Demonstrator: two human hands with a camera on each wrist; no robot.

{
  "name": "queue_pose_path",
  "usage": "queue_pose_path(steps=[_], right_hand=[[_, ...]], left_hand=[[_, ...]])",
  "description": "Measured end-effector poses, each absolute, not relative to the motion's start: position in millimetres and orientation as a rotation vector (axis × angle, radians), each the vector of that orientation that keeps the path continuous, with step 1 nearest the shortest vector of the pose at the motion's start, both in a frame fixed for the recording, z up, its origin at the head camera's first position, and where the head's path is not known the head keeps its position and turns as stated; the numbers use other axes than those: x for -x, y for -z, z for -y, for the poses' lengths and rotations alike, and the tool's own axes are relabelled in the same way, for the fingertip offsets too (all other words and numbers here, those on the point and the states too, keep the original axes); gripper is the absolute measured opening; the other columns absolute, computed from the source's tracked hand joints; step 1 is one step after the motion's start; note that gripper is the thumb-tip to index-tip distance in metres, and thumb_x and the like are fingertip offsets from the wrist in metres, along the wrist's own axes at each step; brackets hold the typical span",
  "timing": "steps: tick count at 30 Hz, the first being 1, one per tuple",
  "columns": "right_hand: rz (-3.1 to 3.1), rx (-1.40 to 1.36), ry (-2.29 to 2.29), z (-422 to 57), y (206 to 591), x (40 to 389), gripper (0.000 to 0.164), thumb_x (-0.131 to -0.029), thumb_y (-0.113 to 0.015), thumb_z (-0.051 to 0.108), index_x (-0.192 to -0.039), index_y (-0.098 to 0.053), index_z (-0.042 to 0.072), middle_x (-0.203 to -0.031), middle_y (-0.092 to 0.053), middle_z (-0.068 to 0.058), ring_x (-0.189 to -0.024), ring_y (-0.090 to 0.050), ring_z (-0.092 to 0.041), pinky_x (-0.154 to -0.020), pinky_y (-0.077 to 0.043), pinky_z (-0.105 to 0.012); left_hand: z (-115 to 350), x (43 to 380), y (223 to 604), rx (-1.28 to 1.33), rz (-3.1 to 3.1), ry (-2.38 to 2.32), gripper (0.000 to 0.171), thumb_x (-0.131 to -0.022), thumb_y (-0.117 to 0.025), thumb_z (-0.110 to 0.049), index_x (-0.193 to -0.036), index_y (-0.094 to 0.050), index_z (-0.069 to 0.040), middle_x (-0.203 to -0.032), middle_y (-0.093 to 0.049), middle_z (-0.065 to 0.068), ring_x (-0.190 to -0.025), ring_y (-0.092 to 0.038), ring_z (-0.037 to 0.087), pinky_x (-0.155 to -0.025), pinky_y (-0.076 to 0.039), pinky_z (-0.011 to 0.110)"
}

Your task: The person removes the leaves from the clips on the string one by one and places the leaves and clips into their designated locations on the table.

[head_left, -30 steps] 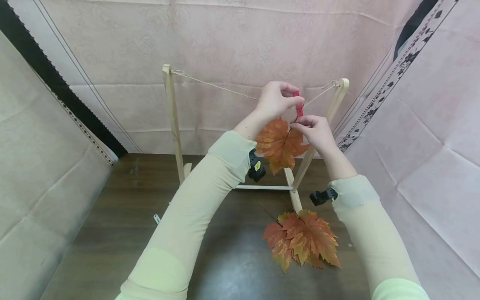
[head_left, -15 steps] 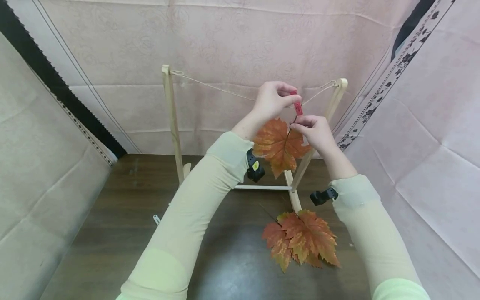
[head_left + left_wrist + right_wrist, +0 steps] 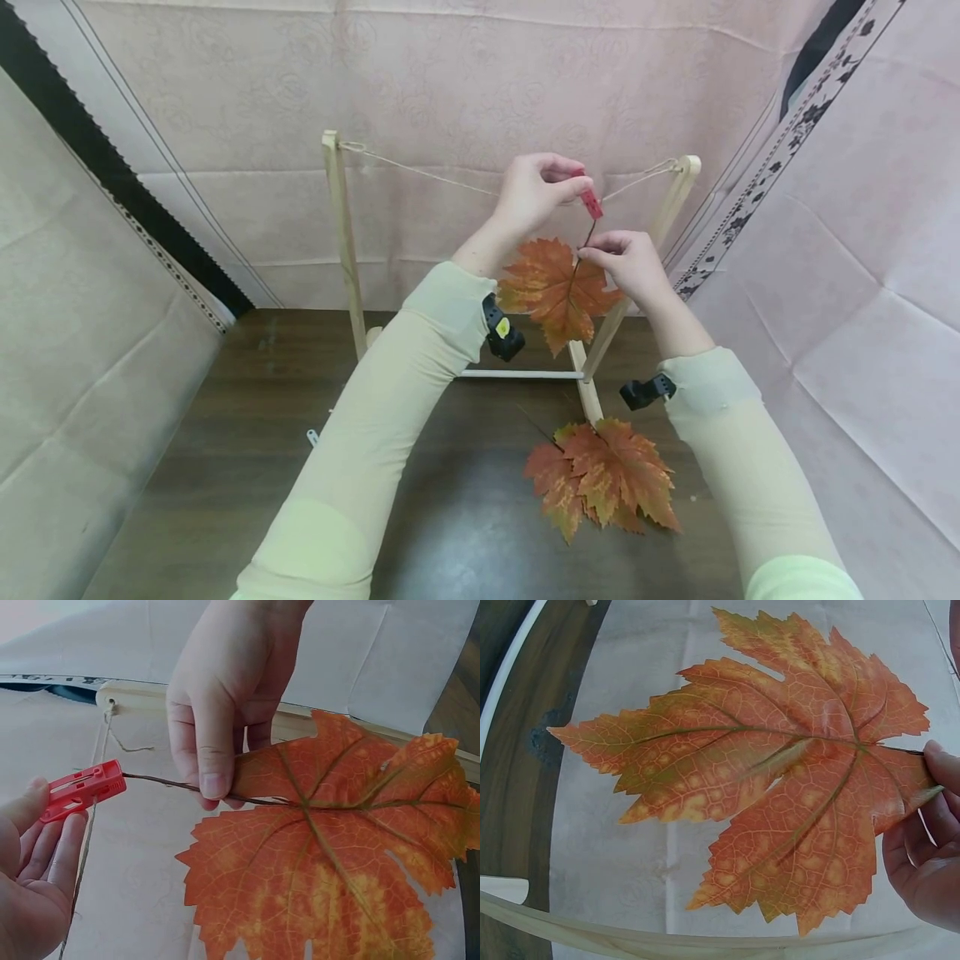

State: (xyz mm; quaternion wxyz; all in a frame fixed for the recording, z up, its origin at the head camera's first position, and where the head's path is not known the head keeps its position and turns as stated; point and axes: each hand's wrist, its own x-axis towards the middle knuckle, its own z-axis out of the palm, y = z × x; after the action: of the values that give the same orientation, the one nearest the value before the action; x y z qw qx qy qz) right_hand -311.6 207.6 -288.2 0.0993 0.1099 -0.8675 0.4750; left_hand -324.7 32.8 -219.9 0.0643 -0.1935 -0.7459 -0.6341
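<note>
My left hand (image 3: 528,196) pinches a red clothespin (image 3: 591,202) between thumb and fingers, close to the string (image 3: 438,177). In the left wrist view the clothespin (image 3: 86,789) lies across the string, its far end meeting the tip of a leaf stem. Just below, my right hand (image 3: 626,260) pinches the dark stem of an orange maple leaf (image 3: 558,292) between thumb and forefinger. The leaf hangs down and to the left of that hand. Seen from the right wrist, the leaf (image 3: 795,750) spreads flat, its stem end at the fingertips.
A wooden frame with a left post (image 3: 343,242) and a right post (image 3: 678,196) carries the string. A white rod (image 3: 525,374) joins its base. Several more maple leaves (image 3: 607,475) lie piled on the dark wooden table (image 3: 465,533). A small white object (image 3: 312,437) lies by the left sleeve.
My left hand has shifted slightly left and up, and the clothespin has tilted with it. More of the leaf stem shows between clothespin and right hand. The right hand stays nearly still.
</note>
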Motion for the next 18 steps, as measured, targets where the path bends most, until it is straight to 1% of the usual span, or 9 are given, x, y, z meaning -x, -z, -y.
queue_pose_path(steps=[4,9,14,18], right_hand=[[2.564,-0.332,-1.41,-207,288,311,0.021,-0.086,-0.067,0.014,-0.095,-0.069,-0.005,-0.071,-0.063,0.023,-0.071,-0.054,0.002,-0.064,-0.044,-0.015],[2.576,-0.33,-1.399,-206,289,312,0.022,-0.087,-0.067,0.014,-0.097,-0.069,-0.005,-0.072,-0.063,0.021,-0.069,-0.054,0.001,-0.06,-0.044,-0.016],[2.601,-0.319,-1.379,-205,290,311,0.025,-0.087,-0.067,0.019,-0.098,-0.069,-0.003,-0.074,-0.064,0.019,-0.07,-0.054,-0.001,-0.059,-0.044,-0.017],[2.611,-0.308,-1.372,-205,290,311,0.024,-0.087,-0.067,0.02,-0.098,-0.07,-0.002,-0.074,-0.065,0.018,-0.068,-0.053,-0.002,-0.057,-0.043,-0.018]], left_hand=[[-30,323,218,0.567,2.231,1.918,0.027,-0.084,-0.07,-0.015,-0.106,-0.067,-0.001,-0.099,-0.071,0.012,-0.087,-0.069,0.019,-0.074,-0.055,0.018],[-26,323,216,0.551,2.205,1.927,0.026,-0.084,-0.07,-0.015,-0.106,-0.067,-0.001,-0.1,-0.071,0.011,-0.087,-0.069,0.019,-0.075,-0.055,0.018],[-16,323,214,0.561,2.134,1.913,0.026,-0.084,-0.069,-0.016,-0.106,-0.067,-0.001,-0.104,-0.069,0.012,-0.09,-0.067,0.018,-0.079,-0.054,0.019],[-8,324,212,0.543,2.073,1.914,0.028,-0.084,-0.07,-0.017,-0.106,-0.067,-0.001,-0.105,-0.068,0.013,-0.093,-0.066,0.017,-0.082,-0.053,0.019]])
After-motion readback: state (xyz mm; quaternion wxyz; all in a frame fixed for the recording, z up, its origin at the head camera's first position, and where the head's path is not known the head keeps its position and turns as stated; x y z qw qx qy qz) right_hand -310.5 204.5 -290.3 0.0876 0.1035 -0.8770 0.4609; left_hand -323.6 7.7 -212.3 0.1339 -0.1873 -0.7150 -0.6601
